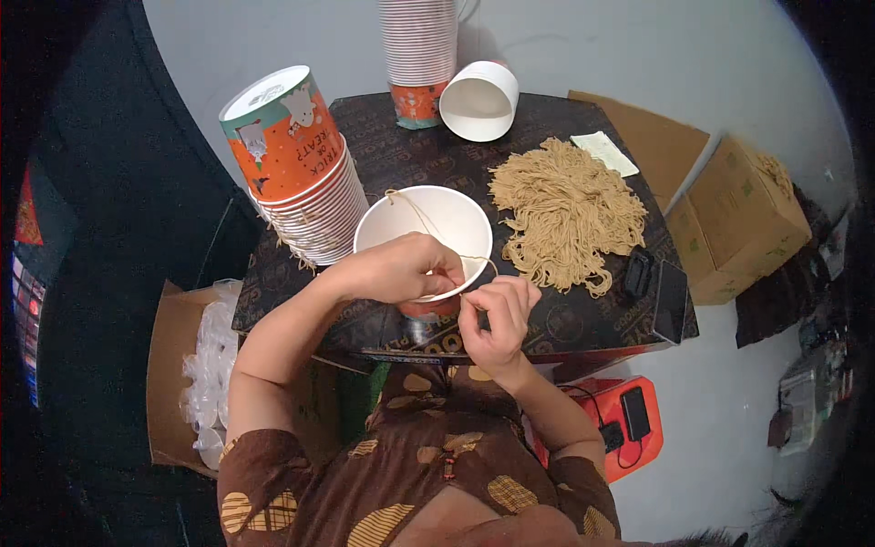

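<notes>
A white-lined paper bucket (378,226) stands upright at the near edge of the table, its mouth toward me. Tan string (417,211) is fixed at the bucket's far left rim and runs across the mouth to the near right rim. My left hand (406,266) reaches over the mouth, its fingers closed at the inside of the near rim by the string; what lies between them is partly hidden. Just outside that rim, my right hand (499,319) is pinched on the string's end. To the right lies a big pile of cut tan strings (570,217).
A tall stack of orange buckets (296,169) stands upside down at the left, with strings hanging from it. Behind are another stack (419,46) and a tipped white bucket (480,102). A black phone-like device (670,303) stands at the right edge. Cardboard boxes (740,223) flank the table.
</notes>
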`<state>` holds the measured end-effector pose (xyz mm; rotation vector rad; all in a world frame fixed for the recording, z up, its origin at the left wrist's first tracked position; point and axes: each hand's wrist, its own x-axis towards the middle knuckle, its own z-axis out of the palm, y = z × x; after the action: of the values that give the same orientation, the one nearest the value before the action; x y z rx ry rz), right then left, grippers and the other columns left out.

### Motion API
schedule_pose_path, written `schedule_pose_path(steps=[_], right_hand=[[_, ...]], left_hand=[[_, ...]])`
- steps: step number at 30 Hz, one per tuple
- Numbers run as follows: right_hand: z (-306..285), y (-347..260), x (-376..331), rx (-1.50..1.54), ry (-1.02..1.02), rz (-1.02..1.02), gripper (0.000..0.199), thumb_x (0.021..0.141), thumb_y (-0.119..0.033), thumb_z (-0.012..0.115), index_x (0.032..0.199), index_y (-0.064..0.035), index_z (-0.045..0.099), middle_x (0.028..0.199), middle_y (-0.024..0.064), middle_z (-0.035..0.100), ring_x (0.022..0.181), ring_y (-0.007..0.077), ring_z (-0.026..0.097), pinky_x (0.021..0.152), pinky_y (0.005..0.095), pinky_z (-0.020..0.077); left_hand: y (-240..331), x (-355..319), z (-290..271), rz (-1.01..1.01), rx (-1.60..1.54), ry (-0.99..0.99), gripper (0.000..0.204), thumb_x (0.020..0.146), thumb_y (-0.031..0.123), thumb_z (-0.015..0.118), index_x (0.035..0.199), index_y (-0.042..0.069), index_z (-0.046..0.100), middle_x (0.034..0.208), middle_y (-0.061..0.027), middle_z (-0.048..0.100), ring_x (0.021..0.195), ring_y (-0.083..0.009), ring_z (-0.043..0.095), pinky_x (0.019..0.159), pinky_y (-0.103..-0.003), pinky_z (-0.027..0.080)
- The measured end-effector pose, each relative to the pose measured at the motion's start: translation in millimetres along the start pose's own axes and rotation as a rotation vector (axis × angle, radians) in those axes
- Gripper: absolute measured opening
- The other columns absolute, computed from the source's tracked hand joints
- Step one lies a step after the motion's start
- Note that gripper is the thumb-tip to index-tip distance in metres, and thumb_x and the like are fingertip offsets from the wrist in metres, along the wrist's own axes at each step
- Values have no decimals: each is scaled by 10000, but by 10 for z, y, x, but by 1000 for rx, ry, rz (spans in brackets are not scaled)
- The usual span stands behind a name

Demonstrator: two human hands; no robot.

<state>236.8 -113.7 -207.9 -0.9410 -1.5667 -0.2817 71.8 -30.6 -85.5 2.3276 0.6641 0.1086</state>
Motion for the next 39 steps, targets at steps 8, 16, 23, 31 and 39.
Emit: schedule_pose_path(steps=[8,16,23,31,39], right_hand=[[-40,-17,20,-18,-73,26,263,708,-38,775,912,-90,617,849,43,579,858,268,568,865,422,343],[-320,-2,208,-154,-215,-20,228,728,-68,782,918,-92,658,857,27,583,899,239,546,884,422,318],[-422,17,405,-216,-238,-133,204,744,-143,762,933,-117,690,903,-5,593,988,220,525,908,440,289],[-470,38,578,-67,-374,-37,173,797,-91,698,969,-108,692,890,18,625,959,239,543,917,424,296],[-388,136,822,91,-291,-62,236,771,-25,695,999,-78,668,884,50,620,957,270,551,877,405,342]], left_hand=[[-45,-17,42,57,-35,112,100,852,73,634,889,-14,667,747,-146,679,700,-225,654,679,-365,495],[-41,-119,63,-82,-103,297,120,839,94,613,834,-22,644,693,-130,648,695,-201,643,663,-363,491],[-66,-32,128,-33,-648,259,140,781,3,614,662,29,544,913,-167,667,677,-123,577,607,-262,465],[-13,10,120,-99,-884,223,127,837,-16,621,714,-5,590,748,-113,669,641,-122,626,610,-225,484],[-52,12,135,-99,-853,191,80,845,-20,695,912,-51,664,789,-78,684,665,-121,634,644,-232,497]])
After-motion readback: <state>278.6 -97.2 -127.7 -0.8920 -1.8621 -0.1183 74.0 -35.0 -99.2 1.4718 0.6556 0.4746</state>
